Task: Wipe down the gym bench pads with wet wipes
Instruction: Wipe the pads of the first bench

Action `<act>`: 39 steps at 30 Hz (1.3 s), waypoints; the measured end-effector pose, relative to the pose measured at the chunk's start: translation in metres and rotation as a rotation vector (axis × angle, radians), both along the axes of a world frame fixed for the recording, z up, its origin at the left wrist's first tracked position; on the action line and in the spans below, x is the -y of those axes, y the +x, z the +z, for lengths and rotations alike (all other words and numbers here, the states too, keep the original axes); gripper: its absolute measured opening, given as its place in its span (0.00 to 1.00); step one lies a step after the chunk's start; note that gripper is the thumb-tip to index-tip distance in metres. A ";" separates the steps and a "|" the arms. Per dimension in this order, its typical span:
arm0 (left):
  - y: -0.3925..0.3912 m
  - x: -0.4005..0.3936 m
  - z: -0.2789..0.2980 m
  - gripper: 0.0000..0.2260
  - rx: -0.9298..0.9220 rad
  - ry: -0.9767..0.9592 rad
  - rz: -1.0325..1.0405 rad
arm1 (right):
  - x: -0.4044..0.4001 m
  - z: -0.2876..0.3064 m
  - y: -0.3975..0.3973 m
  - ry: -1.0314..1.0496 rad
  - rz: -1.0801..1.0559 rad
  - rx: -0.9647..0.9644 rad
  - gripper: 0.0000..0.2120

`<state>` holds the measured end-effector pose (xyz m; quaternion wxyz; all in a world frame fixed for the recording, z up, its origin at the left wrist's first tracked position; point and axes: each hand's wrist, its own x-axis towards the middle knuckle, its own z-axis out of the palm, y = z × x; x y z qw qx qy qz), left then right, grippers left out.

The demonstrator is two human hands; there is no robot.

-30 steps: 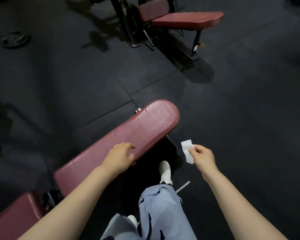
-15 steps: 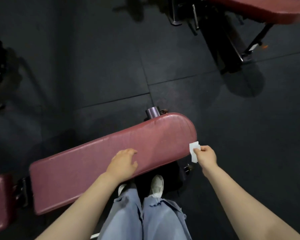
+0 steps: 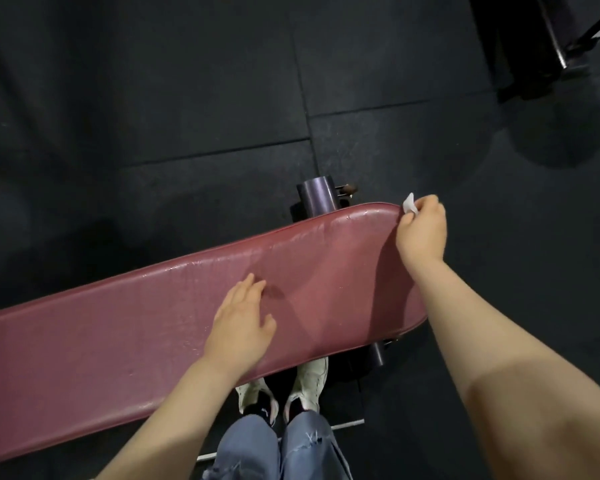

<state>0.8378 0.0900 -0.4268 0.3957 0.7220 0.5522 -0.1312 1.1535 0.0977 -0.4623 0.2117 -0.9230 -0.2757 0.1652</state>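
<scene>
Fingers (image 3: 417, 211) around wet wipe (image 3: 409, 204)

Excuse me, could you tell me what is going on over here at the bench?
A person is standing at a dark red bench pad in a gym with a black rubber floor. The right hand pinches a small white wet wipe at the far corner of the pad's rounded end. The left hand rests with relaxed fingers on the pad's top, near the middle. The pad's surface looks shiny in places.
</scene>
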 end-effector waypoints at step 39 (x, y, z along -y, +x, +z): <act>-0.059 0.043 -0.014 0.31 0.054 0.039 0.270 | 0.050 -0.013 0.027 -0.193 0.407 0.128 0.09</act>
